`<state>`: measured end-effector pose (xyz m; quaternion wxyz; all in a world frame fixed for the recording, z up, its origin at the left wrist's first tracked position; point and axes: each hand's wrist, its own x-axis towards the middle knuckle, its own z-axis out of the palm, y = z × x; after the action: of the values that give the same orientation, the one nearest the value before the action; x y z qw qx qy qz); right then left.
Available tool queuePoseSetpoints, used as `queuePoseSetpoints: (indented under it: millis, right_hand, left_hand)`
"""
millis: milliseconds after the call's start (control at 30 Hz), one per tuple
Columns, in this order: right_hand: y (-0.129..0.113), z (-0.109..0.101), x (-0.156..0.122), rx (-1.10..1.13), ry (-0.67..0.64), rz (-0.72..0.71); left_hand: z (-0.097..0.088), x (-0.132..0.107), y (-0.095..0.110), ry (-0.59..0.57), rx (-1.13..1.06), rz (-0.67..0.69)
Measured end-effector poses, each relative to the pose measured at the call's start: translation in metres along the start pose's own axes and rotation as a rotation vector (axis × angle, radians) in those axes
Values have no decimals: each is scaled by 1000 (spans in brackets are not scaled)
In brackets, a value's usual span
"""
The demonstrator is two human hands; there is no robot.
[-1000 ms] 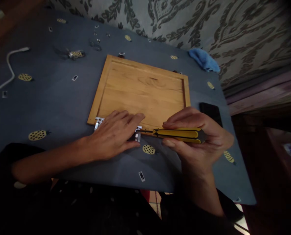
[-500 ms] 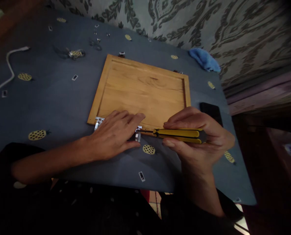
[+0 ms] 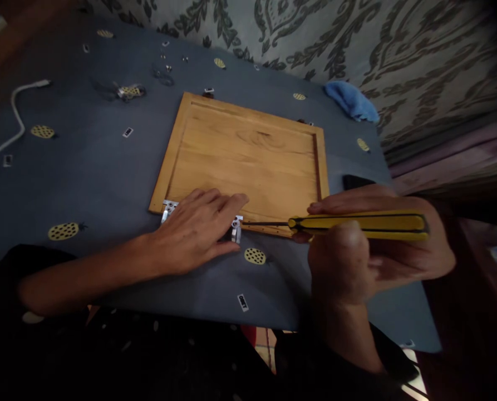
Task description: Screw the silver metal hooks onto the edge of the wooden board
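A wooden panel [image 3: 248, 159] with a raised frame lies flat in front of me. At its near edge are silver metal fittings [image 3: 235, 225] with screw plates; the stretch between their ends is under my left hand [image 3: 200, 231]. That hand presses down there, fingers bent over the panel and thumb along the near side. In my closed right hand [image 3: 357, 262] is a yellow-and-black screwdriver [image 3: 360, 224], held roughly level. Its thin shaft points left toward the right-hand screw plate. Whether the tip touches a screw I cannot tell.
A grey-blue cloth with pineapple prints covers the table [image 3: 106, 172]. A white cable [image 3: 18, 111] lies left, a clear plastic bag [image 3: 127, 91] and small metal pieces [image 3: 168, 68] behind. Back right are a blue cloth [image 3: 352, 101] and a black flat object [image 3: 357, 182] beside my hand.
My right hand has moved right with the screwdriver, and its grip has turned, so more of the shaft shows. My left hand and the panel have stayed put.
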<state>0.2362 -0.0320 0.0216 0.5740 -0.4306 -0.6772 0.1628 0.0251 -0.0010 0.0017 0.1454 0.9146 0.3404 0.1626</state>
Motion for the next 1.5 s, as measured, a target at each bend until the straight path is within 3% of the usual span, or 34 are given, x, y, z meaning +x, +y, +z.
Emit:
queuePoseSetpoints:
  millis: [100,867,1233,1500]
  right_hand:
    - [-3,8,4,-35,118,-94]
    - [6,13,7,48,-54,-136]
    - [4,9,7,24,-86,-143]
    - [-1,11,6,49,-77,-73]
  left_hand:
    - [0,0,0,-1,7,-9]
    - [-1,0,1,-4,-14,-25]
    - [1,-1,0,-2,-28,-36]
    - [1,0,1,-10,-15,-45]
